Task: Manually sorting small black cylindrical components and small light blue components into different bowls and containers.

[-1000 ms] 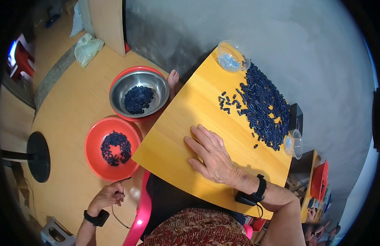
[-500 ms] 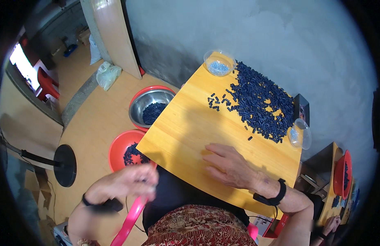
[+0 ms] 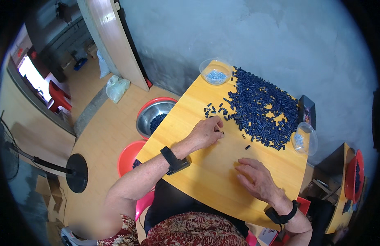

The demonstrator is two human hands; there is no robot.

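Yellow table: left hand loosely curled, touching small pieces just beside dark blue pile; right hand flat, fingers spread, nearer.

A rough grey plaster wall rises behind the yellow wooden table. Left of the table lies a tan floor, with a pale leaning door panel and a white plastic bag at its foot. Farther left of the table stand a fan's round black base and a red plastic chair.
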